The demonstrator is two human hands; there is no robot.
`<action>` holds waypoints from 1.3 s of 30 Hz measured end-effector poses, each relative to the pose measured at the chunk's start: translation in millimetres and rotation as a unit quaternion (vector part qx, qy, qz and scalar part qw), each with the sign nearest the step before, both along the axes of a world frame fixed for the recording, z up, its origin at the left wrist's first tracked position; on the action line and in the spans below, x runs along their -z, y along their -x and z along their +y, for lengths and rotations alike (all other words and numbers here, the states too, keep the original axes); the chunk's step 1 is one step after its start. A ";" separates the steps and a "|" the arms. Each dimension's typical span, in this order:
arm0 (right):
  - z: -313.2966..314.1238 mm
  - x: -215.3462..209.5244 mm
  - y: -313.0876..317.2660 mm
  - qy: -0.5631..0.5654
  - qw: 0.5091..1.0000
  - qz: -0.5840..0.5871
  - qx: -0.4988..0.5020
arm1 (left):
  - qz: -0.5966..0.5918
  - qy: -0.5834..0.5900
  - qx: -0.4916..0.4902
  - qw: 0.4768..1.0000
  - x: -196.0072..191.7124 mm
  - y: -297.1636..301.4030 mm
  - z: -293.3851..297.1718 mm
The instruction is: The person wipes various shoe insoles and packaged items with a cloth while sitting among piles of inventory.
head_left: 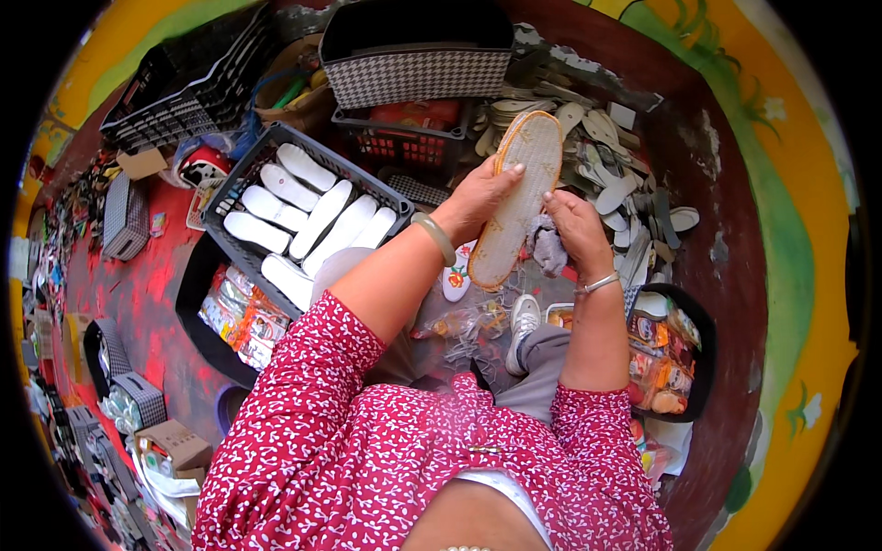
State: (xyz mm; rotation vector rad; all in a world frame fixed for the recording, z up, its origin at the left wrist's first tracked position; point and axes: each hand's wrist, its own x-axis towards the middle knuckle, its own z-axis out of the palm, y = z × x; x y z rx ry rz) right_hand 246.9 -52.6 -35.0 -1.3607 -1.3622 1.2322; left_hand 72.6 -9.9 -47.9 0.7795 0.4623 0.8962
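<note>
Up in front of me my left hand (485,195) grips a long insole (531,170) with an orange stitched edge, its thumb on the pale patterned face. A second orange rim shows along its upper edge, so there may be two stacked. On the right side, my right hand (577,228) pinches the insole's edge. A crumpled grey cloth (549,250) hangs by that hand's fingers; whether they hold it is hard to tell. Below the left hand lies a white insole with an orange flower (456,275).
A dark crate (397,204) of several white insoles stands at my left. Behind are a houndstooth bin (418,77), a lower crate (404,145) and a pile of loose insoles (606,151). Bins of packaged goods (243,312) (661,354) flank my legs. A painted wall (795,275) curves along the right.
</note>
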 end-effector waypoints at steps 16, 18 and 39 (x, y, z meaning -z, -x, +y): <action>-7.3 -33.5 -51.3 0.014 0.983 0.178 0.048 | 0.078 0.007 0.243 0.967 -10.4 3.0 -17.0; -7.9 -30.3 -49.5 0.011 0.981 0.171 0.086 | 0.078 -0.058 0.240 0.966 -3.6 -2.0 -16.6; -3.5 18.0 21.4 0.133 0.975 0.118 -0.133 | -0.037 -0.004 -0.215 0.976 17.9 1.6 11.5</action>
